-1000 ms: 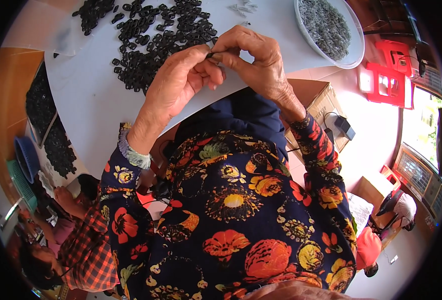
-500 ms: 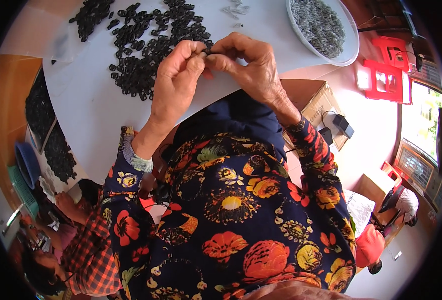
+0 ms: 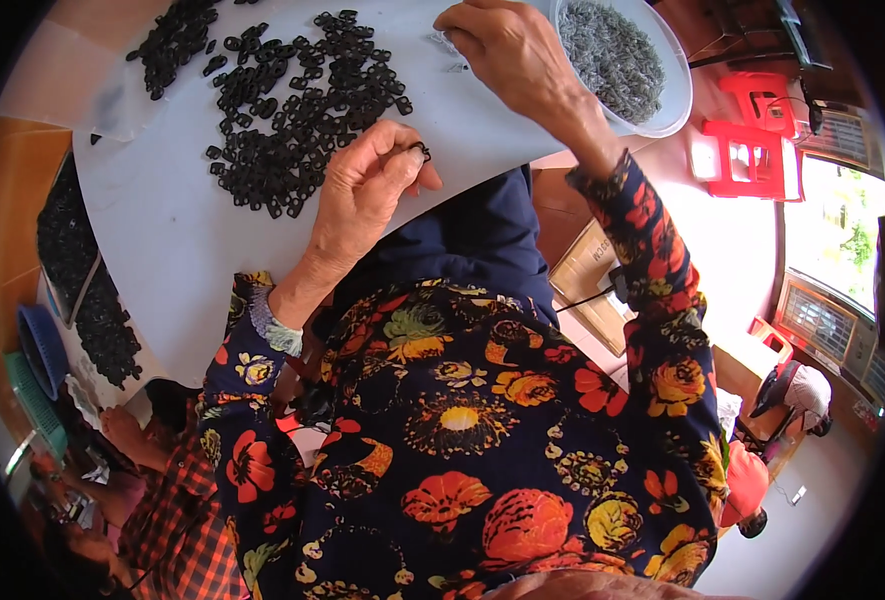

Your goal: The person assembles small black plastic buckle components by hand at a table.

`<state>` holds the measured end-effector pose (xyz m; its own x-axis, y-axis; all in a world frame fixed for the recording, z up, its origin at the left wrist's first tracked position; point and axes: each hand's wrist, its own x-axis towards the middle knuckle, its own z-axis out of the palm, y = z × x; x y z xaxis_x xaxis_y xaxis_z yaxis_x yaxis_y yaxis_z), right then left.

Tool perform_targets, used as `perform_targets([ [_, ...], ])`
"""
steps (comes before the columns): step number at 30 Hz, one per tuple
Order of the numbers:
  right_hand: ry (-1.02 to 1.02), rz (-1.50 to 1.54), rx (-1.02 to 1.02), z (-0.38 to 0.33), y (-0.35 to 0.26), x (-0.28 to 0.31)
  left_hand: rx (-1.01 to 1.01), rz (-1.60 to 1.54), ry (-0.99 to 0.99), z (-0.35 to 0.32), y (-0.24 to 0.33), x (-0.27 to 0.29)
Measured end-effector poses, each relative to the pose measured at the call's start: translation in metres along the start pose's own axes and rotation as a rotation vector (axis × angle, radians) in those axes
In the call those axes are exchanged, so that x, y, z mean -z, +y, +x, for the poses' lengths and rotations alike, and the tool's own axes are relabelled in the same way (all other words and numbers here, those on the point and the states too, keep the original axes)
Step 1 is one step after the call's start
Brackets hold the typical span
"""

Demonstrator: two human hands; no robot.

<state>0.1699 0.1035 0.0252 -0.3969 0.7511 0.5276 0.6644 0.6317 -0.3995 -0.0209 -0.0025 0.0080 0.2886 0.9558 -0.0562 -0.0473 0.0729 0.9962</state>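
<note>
Black piece [image 3: 420, 150], which the left hand [image 3: 367, 180] is pinching between thumb and forefinger, is showing just inside the near edge of the table [image 3: 162, 220]. The fingers are covering part of it, so its full outline cannot be made out. The right hand [image 3: 507, 55] is occupying the space above some loose clear pieces [image 3: 457, 68], well in from the near edge. Its fingers are bending inward, close together; their tips are overlapping, and whether they are gripping or touching anything cannot be told. A bowl [image 3: 672, 115] of clear pieces is standing at the table's right edge, the upper border cutting off its far rim. A pile [image 3: 272, 165] of black pieces is lying left of centre; a smaller heap [image 3: 172, 50], also cropped, is lying toward the far left corner.
</note>
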Motion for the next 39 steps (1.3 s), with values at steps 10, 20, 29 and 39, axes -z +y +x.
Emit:
perform_targets([
  [10,-0.239,0.064,-0.019,0.027,0.008,0.001,0.001,0.007,-0.041,0.000,-0.006,0.002],
  [20,-0.405,-0.330,0.229,0.050,0.013,-0.037,0.023,-0.037,-0.043,0.001,-0.005,0.000],
  [29,-0.278,-0.123,0.144,0.045,0.007,-0.022,-0.001,-0.097,-0.035,0.004,-0.009,0.004],
  [39,-0.267,0.712,-0.531,-0.048,-0.026,-0.004,0.097,-0.303,0.071,0.013,-0.016,0.001],
])
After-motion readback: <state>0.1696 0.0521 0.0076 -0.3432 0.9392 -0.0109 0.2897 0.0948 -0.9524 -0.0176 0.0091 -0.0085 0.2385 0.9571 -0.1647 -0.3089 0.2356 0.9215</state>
